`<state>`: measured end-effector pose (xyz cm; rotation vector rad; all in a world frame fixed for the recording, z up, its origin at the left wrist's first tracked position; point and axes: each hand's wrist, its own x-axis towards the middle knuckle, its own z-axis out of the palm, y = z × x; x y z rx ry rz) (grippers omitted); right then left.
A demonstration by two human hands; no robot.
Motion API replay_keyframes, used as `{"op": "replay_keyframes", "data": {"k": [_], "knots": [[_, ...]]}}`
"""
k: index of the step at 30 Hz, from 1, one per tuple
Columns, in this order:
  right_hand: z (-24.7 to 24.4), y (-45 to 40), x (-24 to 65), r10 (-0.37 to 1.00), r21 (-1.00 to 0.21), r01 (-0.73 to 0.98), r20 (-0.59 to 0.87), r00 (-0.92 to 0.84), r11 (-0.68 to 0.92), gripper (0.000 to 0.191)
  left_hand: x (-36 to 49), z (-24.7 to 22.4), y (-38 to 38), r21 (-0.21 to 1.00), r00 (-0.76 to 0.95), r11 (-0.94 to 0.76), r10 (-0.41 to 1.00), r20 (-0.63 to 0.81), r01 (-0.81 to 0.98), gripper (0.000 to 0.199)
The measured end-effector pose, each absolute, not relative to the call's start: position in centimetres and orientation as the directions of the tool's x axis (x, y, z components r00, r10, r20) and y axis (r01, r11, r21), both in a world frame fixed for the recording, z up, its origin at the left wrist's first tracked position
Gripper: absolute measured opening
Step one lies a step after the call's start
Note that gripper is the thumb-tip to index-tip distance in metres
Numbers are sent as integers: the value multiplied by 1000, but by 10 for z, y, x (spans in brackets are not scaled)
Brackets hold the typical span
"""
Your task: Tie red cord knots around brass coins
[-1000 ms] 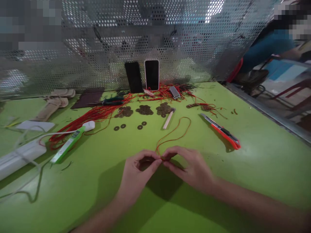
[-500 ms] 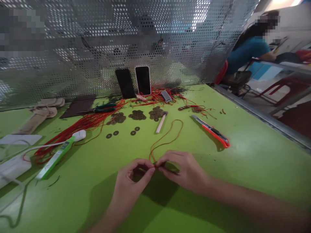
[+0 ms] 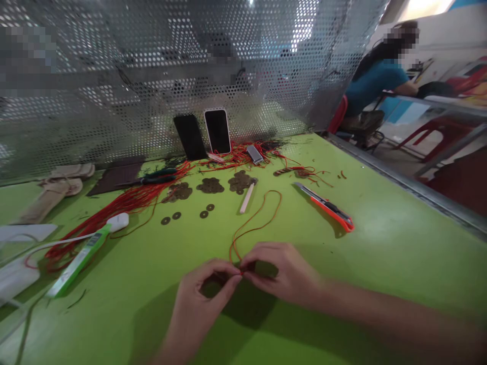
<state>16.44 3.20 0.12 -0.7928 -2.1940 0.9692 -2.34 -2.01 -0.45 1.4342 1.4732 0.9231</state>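
A thin red cord (image 3: 253, 229) lies in a long loop on the green table (image 3: 380, 243), its near end pinched between both hands. My left hand (image 3: 207, 294) is closed, thumb and forefinger tips on the cord. Right beside it, the fingertips of my right hand (image 3: 283, 271) are pressed together on the same cord. The small spot between the fingertips is mostly hidden. Beyond the loop is a pale stick with a dark tip (image 3: 247, 197). To the right rests a red utility knife (image 3: 329, 209), blade out.
Holed coins (image 3: 210, 185) lie in piles, several loose ones nearer. Behind stand a black phone (image 3: 189, 137) and a white-edged phone (image 3: 217, 132) against a perforated metal panel (image 3: 152, 101). At left are a red cord bundle (image 3: 122, 208), pliers (image 3: 160, 177) and a green-white tool (image 3: 79, 261). A person (image 3: 376, 76) sits at right.
The view has shifted slightly, so most things sit a little further left and lower. Both hands keep their pinch on the cord, with only small finger movement.
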Motion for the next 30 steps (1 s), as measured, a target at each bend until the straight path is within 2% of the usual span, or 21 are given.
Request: {"op": "replay_keyframes", "data": {"k": [7, 13, 17, 19, 21, 24, 26, 27, 30], "knots": [[1, 31, 164, 685, -762, 276, 283, -671, 586, 9, -19, 0, -18, 923, 76, -78, 996, 53, 377, 5], [-1, 30, 163, 664, -757, 270, 275, -695, 595, 9, -19, 0, -20, 929, 102, -103, 992, 71, 355, 6], [0, 28, 163, 652, -726, 292, 275, -706, 622, 13, -24, 7, -23, 901, 194, -183, 974, 113, 393, 3], [0, 24, 162, 647, -717, 291, 285, -707, 633, 13, -32, 10, -12, 886, 190, -195, 974, 124, 420, 9], [-3, 20, 159, 629, -710, 271, 303, -716, 650, 12, -44, 13, 18, 867, 85, -161, 987, 137, 471, 16], [-19, 12, 148, 566, -656, 226, 367, -738, 720, 9, -71, 19, 99, 772, -87, -163, 958, 272, 615, 27], [-34, 9, 138, 468, -588, 144, 446, -763, 796, 8, -88, 26, 164, 687, -230, -106, 896, 379, 719, 36], [-41, 9, 134, 424, -557, 113, 468, -775, 823, 13, -96, 31, 194, 666, -271, -86, 869, 414, 741, 42], [-49, 11, 132, 372, -635, 56, 378, -848, 771, 25, -110, 46, 268, 603, -378, -13, 768, 517, 797, 60]]}}
